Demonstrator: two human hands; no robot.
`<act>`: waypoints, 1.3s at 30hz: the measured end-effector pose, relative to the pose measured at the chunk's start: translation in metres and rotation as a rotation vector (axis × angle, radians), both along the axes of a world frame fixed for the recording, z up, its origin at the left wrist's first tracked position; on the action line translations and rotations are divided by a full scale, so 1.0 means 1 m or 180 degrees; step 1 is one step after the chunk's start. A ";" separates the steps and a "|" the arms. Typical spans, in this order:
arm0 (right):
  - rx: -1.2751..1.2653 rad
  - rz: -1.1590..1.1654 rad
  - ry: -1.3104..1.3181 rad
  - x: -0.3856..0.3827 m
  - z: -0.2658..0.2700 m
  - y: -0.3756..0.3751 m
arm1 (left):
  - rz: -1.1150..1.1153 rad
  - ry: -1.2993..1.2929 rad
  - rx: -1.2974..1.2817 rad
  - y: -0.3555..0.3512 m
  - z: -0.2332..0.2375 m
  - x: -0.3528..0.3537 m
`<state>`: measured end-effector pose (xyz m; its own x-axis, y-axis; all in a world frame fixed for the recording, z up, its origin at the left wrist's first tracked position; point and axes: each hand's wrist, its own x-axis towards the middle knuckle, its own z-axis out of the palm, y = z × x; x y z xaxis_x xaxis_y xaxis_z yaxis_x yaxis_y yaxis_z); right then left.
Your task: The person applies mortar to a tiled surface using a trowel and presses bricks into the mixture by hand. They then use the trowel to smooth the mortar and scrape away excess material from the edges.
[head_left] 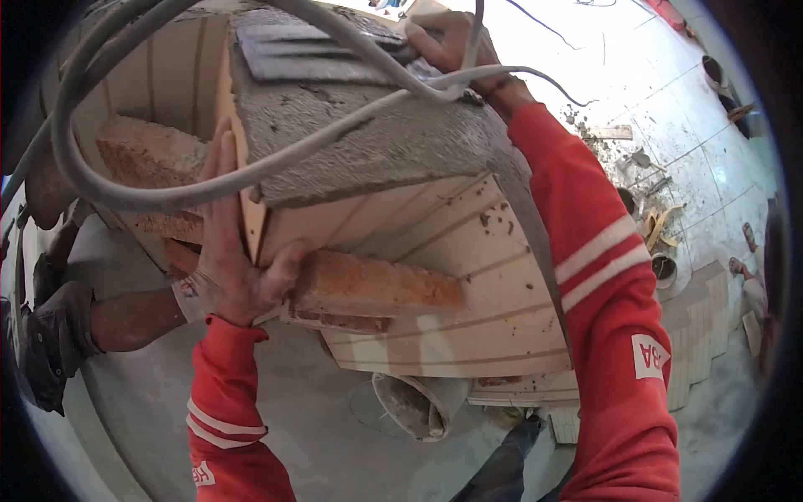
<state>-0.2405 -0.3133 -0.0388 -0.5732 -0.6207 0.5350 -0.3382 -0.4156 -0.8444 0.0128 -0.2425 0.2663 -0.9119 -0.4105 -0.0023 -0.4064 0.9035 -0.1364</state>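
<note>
Grey wet mortar (368,138) covers the top of a boxlike structure with tiled sides (435,226). My right hand (456,50) is closed on the end of a flat metal trowel (314,54), which lies on the mortar at its far side. My left hand (238,243) presses against a light edge strip (255,217) at the structure's left corner, fingers stretched upward and thumb apart. Close to that thumb is an orange brick (376,284) against the tiled side. Behind the left fingers sits another brick (155,159). A grey cable (234,180) loops across in front.
A bucket (422,406) stands below the structure. At the left are a co-worker's leg (138,320) and dark shorts. Mortar crumbs and a wood scrap (611,132) lie on the tiled floor at the right, near a container (663,269). Another person's feet (740,268) show at far right.
</note>
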 end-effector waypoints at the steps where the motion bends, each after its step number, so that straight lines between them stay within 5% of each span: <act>1: 0.0229 -0.0009 0.0122 0.002 0.001 0.027 | 0.0068 0.0069 0.0027 0.000 -0.001 0.000; 4: 0.0790 0.0488 -0.0150 0.019 -0.022 0.101 | 0.0127 0.0188 0.0014 0.002 -0.005 -0.002; 7: 0.0600 0.0059 -0.0573 0.037 -0.023 0.156 | -0.0253 0.0172 -0.0018 0.002 -0.004 -0.002; 9: 0.0808 0.0104 -0.0578 0.033 -0.022 0.156 | 0.0423 -0.0019 -0.0192 0.010 -0.001 0.005; 12: 0.1325 0.0135 -0.0261 0.020 -0.024 0.110 | 0.0453 0.0068 -0.0156 0.009 -0.001 0.000; 15: 0.0701 -0.0312 -0.0567 0.016 -0.030 0.041 | 0.0482 0.0120 -0.0051 0.016 -0.002 0.000; 19: 0.1089 0.0035 -0.0277 0.019 -0.037 0.101 | -0.0180 0.0168 0.0078 -0.001 -0.004 0.016; 22: 0.1149 0.0064 -0.0340 0.035 -0.071 0.172 | 0.0023 0.0129 -0.0149 -0.001 -0.004 0.022; 26: 0.1891 -0.0142 -0.0536 0.038 -0.091 0.173 | -0.0234 0.0226 -0.0116 0.000 -0.002 -0.010; 31: 0.1655 -0.0073 -0.0330 0.027 -0.021 0.111 | -0.0317 0.0242 -0.0001 0.000 -0.003 -0.010; 34: 0.1625 -0.0219 -0.0487 0.036 0.017 0.149 | -0.0409 0.0258 0.0004 -0.004 -0.005 -0.007; 39: 0.2124 -0.0067 -0.0699 0.039 0.000 0.175 | -0.0306 0.0379 0.0222 -0.002 -0.003 -0.006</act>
